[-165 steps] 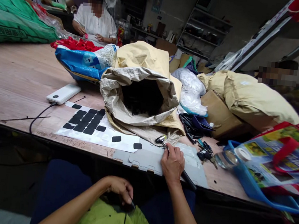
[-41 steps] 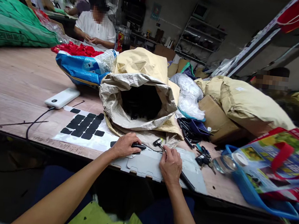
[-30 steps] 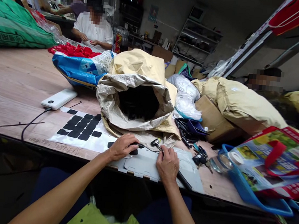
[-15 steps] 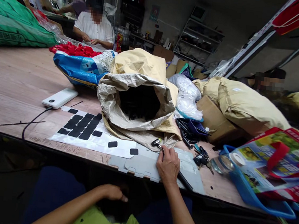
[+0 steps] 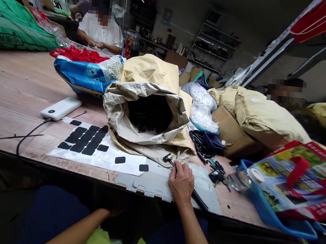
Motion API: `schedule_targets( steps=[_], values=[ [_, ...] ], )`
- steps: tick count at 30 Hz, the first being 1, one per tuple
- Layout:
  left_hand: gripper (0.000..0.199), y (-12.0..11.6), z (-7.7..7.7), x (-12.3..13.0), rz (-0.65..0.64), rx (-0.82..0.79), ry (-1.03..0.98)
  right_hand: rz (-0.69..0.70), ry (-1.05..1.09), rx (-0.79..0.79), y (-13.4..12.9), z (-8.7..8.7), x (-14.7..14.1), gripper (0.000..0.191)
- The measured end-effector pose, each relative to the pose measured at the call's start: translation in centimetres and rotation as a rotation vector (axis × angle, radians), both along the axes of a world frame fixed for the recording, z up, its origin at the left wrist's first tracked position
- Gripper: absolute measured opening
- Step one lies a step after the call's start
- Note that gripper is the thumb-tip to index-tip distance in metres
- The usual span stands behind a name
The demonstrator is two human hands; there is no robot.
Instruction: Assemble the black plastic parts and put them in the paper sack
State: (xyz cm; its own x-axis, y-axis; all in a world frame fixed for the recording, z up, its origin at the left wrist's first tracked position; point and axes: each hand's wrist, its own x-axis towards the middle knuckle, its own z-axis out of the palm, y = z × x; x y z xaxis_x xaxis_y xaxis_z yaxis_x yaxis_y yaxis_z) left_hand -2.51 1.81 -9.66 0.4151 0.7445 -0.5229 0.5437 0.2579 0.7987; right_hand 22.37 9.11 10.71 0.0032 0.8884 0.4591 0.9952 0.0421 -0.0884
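Observation:
My right hand [image 5: 181, 181] is closed round the handle of a small hammer [image 5: 200, 199], which lies aslant on a grey sheet [image 5: 151, 180] near the table's front edge. Its metal head points toward the large paper sack [image 5: 153, 72], whose rolled mouth faces me and is dark inside. My left hand [image 5: 115, 211] is low over my lap, below the table edge; shadow hides its fingers. Left of the grey sheet, a white sheet [image 5: 100, 163] carries several black rounded pads [image 5: 86, 141] in rows, with a few set apart.
A white power bank [image 5: 61, 108] with a black cable lies at left. Behind it is a blue bag [image 5: 80, 75] with red pieces. On the right are keys [image 5: 218, 173], a clear jar [image 5: 240, 180] and a blue basket [image 5: 270, 209] holding a printed bag. People sit beyond the table.
My left hand has drawn back and left, deeper into the shadow under the table edge. My right hand stays on the hammer. The view has shifted slightly.

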Motion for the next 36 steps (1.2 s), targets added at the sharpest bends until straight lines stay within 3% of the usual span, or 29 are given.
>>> schedule_targets(
  steps=[3, 5, 7, 9, 11, 12, 14, 16, 19, 21, 22, 26, 30, 34, 36],
  values=[
    [0.040, 0.2, 2.2, 0.5, -0.169, -0.025, 0.071, -0.002, -0.012, -0.003, 0.0, 0.0, 0.0, 0.028],
    [0.034, 0.3, 4.9, 0.6, -0.301, -0.044, 0.085, -0.006, -0.021, -0.005, 0.0, 0.0, 0.0, 0.028],
    [0.035, 0.8, 9.1, 0.6, -0.502, -0.104, 0.049, -0.007, -0.027, -0.003, 0.0, -0.1, 0.0, 0.028],
    [0.040, 2.0, 14.8, 0.3, -0.721, -0.216, -0.114, -0.005, -0.030, 0.000, 0.0, -0.1, 0.0, 0.028],
    [0.046, 4.4, 20.9, -0.5, -0.784, -0.304, -0.353, -0.004, -0.031, -0.002, 0.0, -0.1, 0.0, 0.027],
    [0.048, 6.1, 23.7, -1.0, -0.784, -0.274, -0.431, -0.006, -0.030, -0.006, 0.0, -0.1, 0.0, 0.027],
    [0.048, 10.5, 28.2, -2.0, -0.638, -0.058, -0.477, -0.015, -0.025, -0.013, 0.0, 0.0, -0.1, 0.027],
    [0.046, 15.7, 30.7, -3.0, -0.365, 0.306, -0.391, -0.023, -0.020, -0.021, 0.0, 0.0, -0.1, 0.027],
    [0.036, 22.8, 31.4, -4.0, 0.166, 0.811, 0.030, -0.028, -0.013, -0.029, 0.1, 0.1, -0.1, 0.028],
    [0.035, 26.2, 30.6, -4.4, 0.383, 0.926, 0.339, -0.029, -0.005, -0.033, 0.1, 0.1, 0.0, 0.027],
    [0.036, 27.3, 30.1, -4.6, 0.418, 0.917, 0.457, -0.028, -0.001, -0.034, 0.1, 0.2, 0.0, 0.026],
    [0.035, 29.2, 28.0, -5.2, 0.366, 0.797, 0.676, -0.024, 0.010, -0.039, 0.1, 0.3, 0.0, 0.026],
    [0.031, 28.7, 27.3, -5.2, 0.368, 0.861, 0.705, -0.023, 0.022, -0.041, 0.0, 0.4, -0.1, 0.028],
    [0.025, 25.4, 28.0, -4.1, 0.402, 1.062, 0.570, -0.030, 0.022, -0.038, 0.0, 0.4, -0.2, 0.027],
    [0.022, 22.4, 28.0, -3.1, 0.296, 1.150, 0.385, -0.032, 0.020, -0.040, 0.0, 0.4, -0.2, 0.026]
  ],
)
